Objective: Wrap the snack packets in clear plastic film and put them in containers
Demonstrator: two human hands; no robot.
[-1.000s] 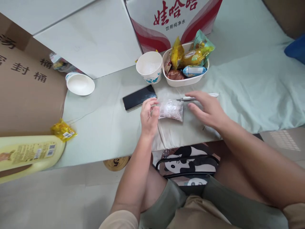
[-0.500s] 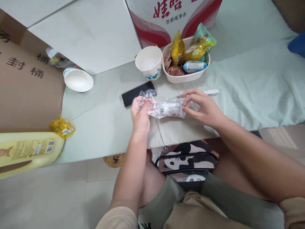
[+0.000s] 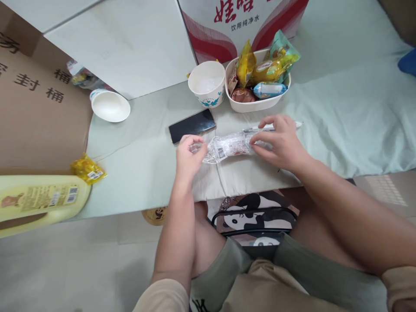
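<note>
A clear plastic packet (image 3: 231,145), printed with a barcode and small red and dark marks, spans the gap between my two hands just above the cloth. My left hand (image 3: 190,156) pinches its crinkled left end between thumb and fingers. At the other end, my right hand (image 3: 279,142) has thumb and forefinger closed on the plastic. What lies inside the packet is hard to make out. Just behind it, a white pen (image 3: 269,127) lies partly hidden by my right hand. A dark phone (image 3: 191,125) rests beyond my left hand.
A white paper bowl (image 3: 207,82) stands beside an oval tub (image 3: 256,105) of wrapped snacks. Another bowl (image 3: 112,107) lies tipped at the left. A yellow packet (image 3: 88,169) and a pale yellow jug (image 3: 45,199) are nearer. Large boxes (image 3: 120,47) stand behind; the cloth's front edge (image 3: 136,210) is close.
My hands have moved slightly apart, and the packet now stretches longer between them. Its bunched left end is drawn out, and its right end is raised a little.
</note>
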